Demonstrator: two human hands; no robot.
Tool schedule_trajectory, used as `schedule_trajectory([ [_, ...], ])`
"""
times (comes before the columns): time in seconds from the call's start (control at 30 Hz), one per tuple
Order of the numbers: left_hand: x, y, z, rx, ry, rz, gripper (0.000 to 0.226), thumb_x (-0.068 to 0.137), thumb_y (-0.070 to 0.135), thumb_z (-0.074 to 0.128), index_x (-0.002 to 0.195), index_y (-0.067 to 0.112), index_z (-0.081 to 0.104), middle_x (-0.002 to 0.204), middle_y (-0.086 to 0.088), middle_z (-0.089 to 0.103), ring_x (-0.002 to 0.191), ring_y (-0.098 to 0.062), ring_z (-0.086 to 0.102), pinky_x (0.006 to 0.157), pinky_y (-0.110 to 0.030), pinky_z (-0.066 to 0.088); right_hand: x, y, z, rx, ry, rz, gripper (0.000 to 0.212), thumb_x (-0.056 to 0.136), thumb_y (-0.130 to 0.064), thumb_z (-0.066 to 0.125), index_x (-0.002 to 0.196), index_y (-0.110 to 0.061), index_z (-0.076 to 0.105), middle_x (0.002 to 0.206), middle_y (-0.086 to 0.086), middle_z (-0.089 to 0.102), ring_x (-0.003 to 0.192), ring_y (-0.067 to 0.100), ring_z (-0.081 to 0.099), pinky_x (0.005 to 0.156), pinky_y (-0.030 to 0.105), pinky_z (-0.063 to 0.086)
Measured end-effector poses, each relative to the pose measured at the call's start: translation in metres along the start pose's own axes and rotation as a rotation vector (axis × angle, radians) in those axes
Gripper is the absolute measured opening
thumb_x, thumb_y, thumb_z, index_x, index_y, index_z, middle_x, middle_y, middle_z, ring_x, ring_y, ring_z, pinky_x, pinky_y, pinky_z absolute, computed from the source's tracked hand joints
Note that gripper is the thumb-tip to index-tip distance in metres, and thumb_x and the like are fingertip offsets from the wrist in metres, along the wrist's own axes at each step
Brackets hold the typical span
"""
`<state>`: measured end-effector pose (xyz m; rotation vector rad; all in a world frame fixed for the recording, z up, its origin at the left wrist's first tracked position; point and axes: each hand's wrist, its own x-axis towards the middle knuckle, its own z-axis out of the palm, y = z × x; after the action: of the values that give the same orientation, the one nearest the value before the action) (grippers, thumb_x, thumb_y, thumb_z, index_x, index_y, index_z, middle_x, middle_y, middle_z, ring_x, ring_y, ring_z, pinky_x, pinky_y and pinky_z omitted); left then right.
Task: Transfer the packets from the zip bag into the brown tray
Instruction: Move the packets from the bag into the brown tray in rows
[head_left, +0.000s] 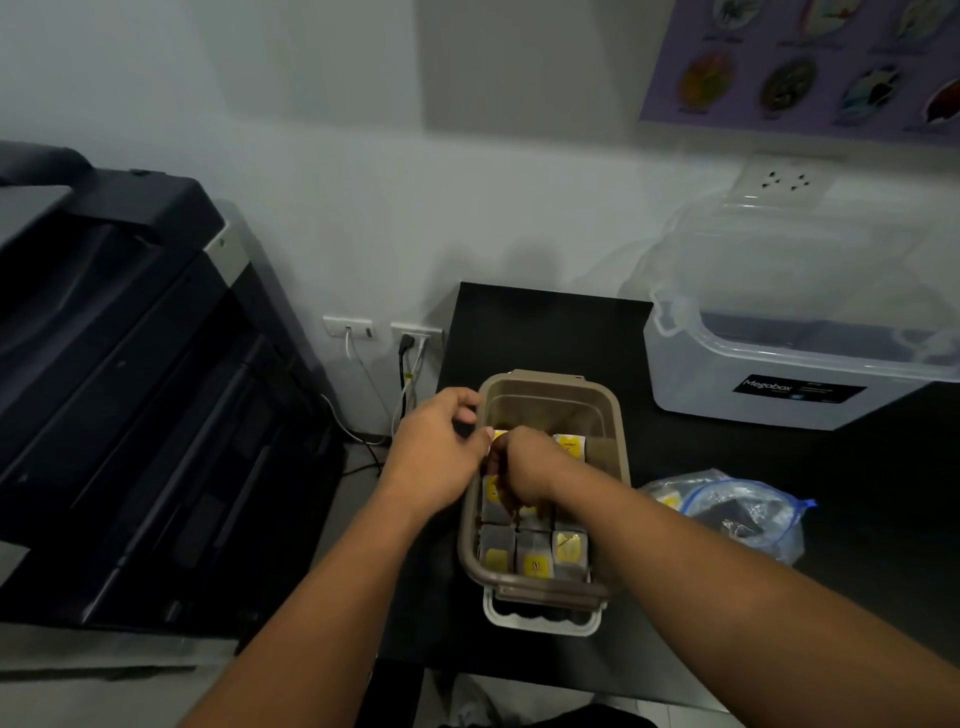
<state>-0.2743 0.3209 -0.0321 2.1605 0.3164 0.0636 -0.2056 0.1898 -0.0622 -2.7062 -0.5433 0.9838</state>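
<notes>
**Work area.** The brown rectangular plastic tray (550, 376) stands lengthwise on the black tabletop (727, 447), directly ahead of the person, so that both hands reach it without stretching. The clear plastic zip bag with a blue closure (748, 519) lies just beside the tray, on its right. That keeps the carry from bag to tray short.

**Task items.** Grey packets with yellow labels (535, 558) stand on edge in rows across the near half of the tray. This packing probably fits more per row than laying them flat. The far end of the tray is bare. At least one yellow-labelled packet shows through the bag wall, so the transfer is judged incomplete.

**Left hand.** The left hand (441, 452) sits at the tray's left rim with its fingers curled, likely steadying the tray or a packet. Which of these it grips cannot be told.

**Right hand.** The right hand (524, 473) is inside the tray, knuckles up, with the fingers curled down into the middle rows. It is probably seating a packet. The fingertips are hidden, so the grip cannot be confirmed.

**Nearby.** A translucent lidded storage box (779, 384) stands at the far right of the tabletop, well apart from the tray.
</notes>
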Motion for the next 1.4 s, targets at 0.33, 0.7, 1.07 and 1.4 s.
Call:
schedule_trajectory([
  [0.33, -0.001, -0.003, 0.001, 0.028, 0.011, 0.027, 0.030, 0.089, 0.026, 0.073, 0.116, 0.032, 0.062, 0.102, 0.014, 0.059, 0.077, -0.004, 0.061, 0.070, -0.018, 0.051, 0.000, -0.005, 0.003, -0.020, 0.063, 0.061, 0.035, 0.085, -0.010, 0.079, 0.119, -0.022, 0.075, 0.113, 0.007, 0.072, 0.103, 0.026, 0.071, 0.093, 0.040, 0.060],
  [0.7, 0.009, 0.018, 0.000, 0.116, 0.093, 0.101, 0.026, 0.091, 0.026, 0.070, 0.116, 0.027, 0.064, 0.101, 0.012, 0.061, 0.081, -0.005, 0.060, 0.070, -0.015, 0.046, -0.032, 0.023, -0.026, 0.180, 0.248, -0.043, 0.025, 0.099, -0.014, 0.064, 0.119, -0.026, 0.073, 0.115, -0.001, 0.072, 0.106, 0.017, 0.067, 0.094, 0.036, 0.057],
  [1.07, -0.010, 0.123, 0.102, 0.104, 0.028, 0.307, 0.025, 0.089, 0.021, 0.071, 0.114, 0.024, 0.068, 0.100, 0.007, 0.065, 0.082, -0.002, 0.060, 0.082, -0.020, 0.053, -0.110, 0.150, -0.070, 0.759, 0.664, -0.090, 0.032, 0.100, -0.008, 0.063, 0.091, -0.039, 0.062, 0.089, -0.009, 0.071, 0.080, 0.004, 0.068, 0.074, 0.020, 0.053],
  [1.4, -0.033, 0.127, 0.244, 0.455, -0.233, -0.025, 0.036, 0.093, 0.030, 0.066, 0.127, 0.023, 0.060, 0.128, -0.003, 0.052, 0.112, -0.020, 0.055, 0.095, -0.033, 0.051, -0.095, 0.258, -0.004, 0.246, 0.181, 0.186, 0.016, 0.100, -0.021, 0.060, 0.105, -0.018, 0.075, 0.101, 0.003, 0.074, 0.093, 0.020, 0.070, 0.091, 0.040, 0.059],
])
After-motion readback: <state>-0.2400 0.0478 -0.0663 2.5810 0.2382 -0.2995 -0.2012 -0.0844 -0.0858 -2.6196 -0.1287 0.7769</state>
